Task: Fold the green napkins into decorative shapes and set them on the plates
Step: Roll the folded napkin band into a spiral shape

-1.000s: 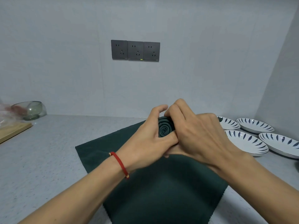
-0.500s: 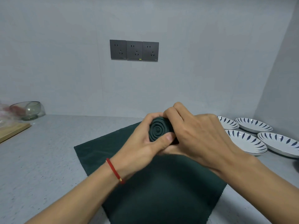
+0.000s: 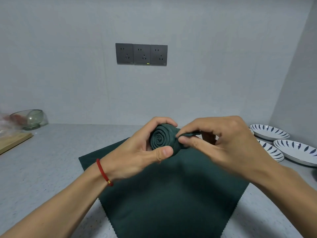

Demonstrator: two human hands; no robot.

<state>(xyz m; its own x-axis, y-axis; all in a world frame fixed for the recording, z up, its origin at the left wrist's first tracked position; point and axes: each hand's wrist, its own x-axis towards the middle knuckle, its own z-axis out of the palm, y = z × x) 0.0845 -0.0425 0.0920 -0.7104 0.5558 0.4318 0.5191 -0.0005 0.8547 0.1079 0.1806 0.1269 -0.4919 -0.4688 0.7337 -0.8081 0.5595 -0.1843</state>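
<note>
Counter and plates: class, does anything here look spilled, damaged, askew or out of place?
Nothing stands out. The left hand holds the rolled napkin while the right hand pinches its loose end. A flat napkin lies smooth on the counter; the plates sit unbroken at right.

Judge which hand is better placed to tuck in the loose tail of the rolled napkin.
Right, probably. The right hand already pinches the tail beside the rolled napkin, while the left hand wraps the roll, thumb underneath, keeping the spiral from unwinding.
</note>
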